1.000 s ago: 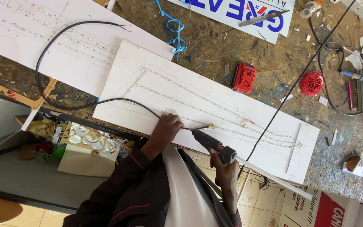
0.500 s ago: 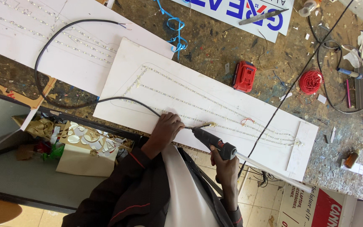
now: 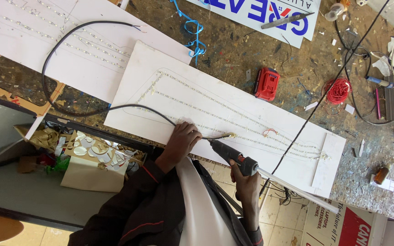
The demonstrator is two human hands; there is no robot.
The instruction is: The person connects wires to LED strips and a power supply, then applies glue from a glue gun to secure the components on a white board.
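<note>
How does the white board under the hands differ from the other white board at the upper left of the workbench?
The near white board lies whole in view, while the far white board is cut off by the picture's edge. On the near board the left hand rests and the right hand holds a glue gun to it; no hand touches the far board. A black cable loops across the far board but only ends on the near one. Both carry rows of small lights.

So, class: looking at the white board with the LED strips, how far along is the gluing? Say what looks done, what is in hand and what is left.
Done: LED strips already lie in long rows across the white board. In hand: the right hand aims the glue gun at the board's near edge, while the left hand presses the black cable down there. Left: the cable's far end lies loose on the second board.
</note>
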